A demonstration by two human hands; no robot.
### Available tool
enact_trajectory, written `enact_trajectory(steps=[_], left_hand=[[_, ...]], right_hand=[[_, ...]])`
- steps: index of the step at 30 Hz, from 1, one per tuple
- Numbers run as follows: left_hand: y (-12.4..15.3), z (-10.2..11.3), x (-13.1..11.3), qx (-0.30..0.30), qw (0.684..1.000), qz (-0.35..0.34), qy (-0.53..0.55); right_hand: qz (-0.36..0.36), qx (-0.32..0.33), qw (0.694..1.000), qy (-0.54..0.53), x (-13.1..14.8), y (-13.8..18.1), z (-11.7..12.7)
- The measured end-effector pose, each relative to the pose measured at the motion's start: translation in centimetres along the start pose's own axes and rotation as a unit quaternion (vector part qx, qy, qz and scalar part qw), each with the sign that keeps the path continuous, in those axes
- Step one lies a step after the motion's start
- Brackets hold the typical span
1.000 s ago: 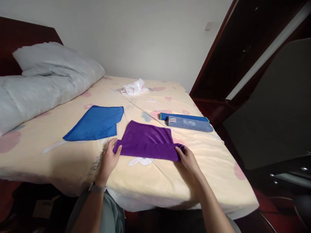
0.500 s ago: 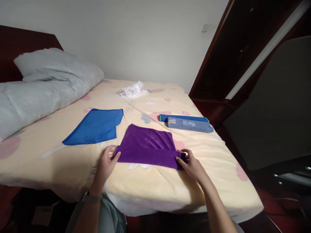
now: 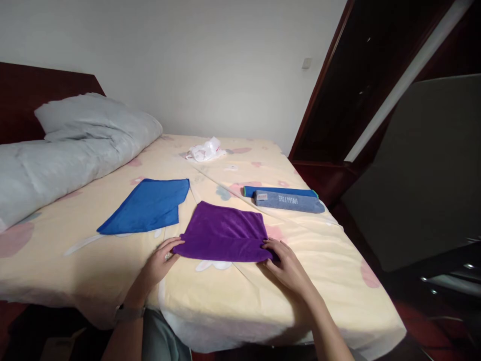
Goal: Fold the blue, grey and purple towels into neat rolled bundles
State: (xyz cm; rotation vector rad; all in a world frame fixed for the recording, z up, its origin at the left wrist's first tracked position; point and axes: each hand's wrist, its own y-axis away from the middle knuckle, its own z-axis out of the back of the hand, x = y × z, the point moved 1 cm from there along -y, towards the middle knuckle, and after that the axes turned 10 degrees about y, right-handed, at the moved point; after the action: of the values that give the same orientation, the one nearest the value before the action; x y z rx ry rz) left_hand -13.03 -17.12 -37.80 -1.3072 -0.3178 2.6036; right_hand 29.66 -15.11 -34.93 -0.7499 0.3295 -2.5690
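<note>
A purple towel (image 3: 225, 230), its near part folded over, lies on the bed in front of me. My left hand (image 3: 161, 259) is closed on the towel's near left corner, thumb below and fingers on top. At the near right corner my right hand (image 3: 284, 261) grips the cloth, its fingers bent over the edge and partly hiding it. Left of the purple towel, a blue towel (image 3: 145, 206) is spread flat with a notch on its right side. Farther right lie a rolled grey-blue towel (image 3: 289, 201) with white lettering and a rolled blue towel (image 3: 280, 191) with green trim behind it.
The bed (image 3: 210, 296) has a pale yellow patterned sheet. A crumpled white plastic bag (image 3: 206, 150) lies toward the wall. A grey quilt (image 3: 90, 135) is heaped at the left by the dark headboard (image 3: 45, 98). The bed's right edge drops beside dark furniture.
The purple towel's near band has turned over, and its dark loose end at the right is tucked under my right hand. Both hands have shifted slightly left. The camera view has tilted up a little.
</note>
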Motion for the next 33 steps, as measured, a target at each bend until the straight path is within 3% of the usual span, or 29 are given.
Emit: enact_trajectory(steps=[5, 7, 9, 12, 18, 23, 25, 28, 30, 33], left_hand=[[-1.6, -0.8, 0.1, -0.066, 0.996, 0.061, 0.021], [-1.9, -1.3, -0.4, -0.096, 0.992, 0.088, 0.006], [-2.2, -1.7, -1.0, -0.119, 0.988, 0.101, -0.017], [-2.4, -2.0, -2.0, -0.163, 0.982, 0.083, -0.042], [-1.4, -1.9, -3.4, -0.227, 0.969, 0.08, -0.062], [0.1, -2.4, -3.9, -0.131, 0.976, 0.151, -0.091], [0.7, -2.4, -3.7, -0.089, 0.98, 0.165, -0.063], [1.6, -2.0, -2.8, -0.047, 0.984, 0.158, 0.06], [2.0, -1.4, -2.1, -0.019, 0.977, 0.159, 0.142], [2.4, -0.6, -1.8, -0.004, 0.962, 0.2, 0.184]], right_hand=[[-0.152, -0.02, 0.979, -0.134, -0.6, -0.7, -0.4], [-0.142, -0.02, 0.979, -0.147, -1.0, -1.1, -0.8], [-0.084, -0.013, 0.986, -0.14, -1.4, -1.5, -1.2], [-0.025, -0.008, 0.991, -0.135, -1.5, -1.7, -1.1], [-0.089, 0.058, 0.969, -0.223, -0.3, 0.1, 1.9], [-0.151, 0.113, 0.956, -0.225, -0.6, 1.0, 1.9], [-0.18, 0.092, 0.957, -0.208, -0.9, 0.9, 1.1], [-0.216, 0.051, 0.959, -0.174, -1.3, 0.4, 0.3], [-0.224, 0.036, 0.959, -0.17, -1.5, 0.2, 0.1], [-0.23, 0.009, 0.958, -0.173, -1.6, 0.1, 0.4]])
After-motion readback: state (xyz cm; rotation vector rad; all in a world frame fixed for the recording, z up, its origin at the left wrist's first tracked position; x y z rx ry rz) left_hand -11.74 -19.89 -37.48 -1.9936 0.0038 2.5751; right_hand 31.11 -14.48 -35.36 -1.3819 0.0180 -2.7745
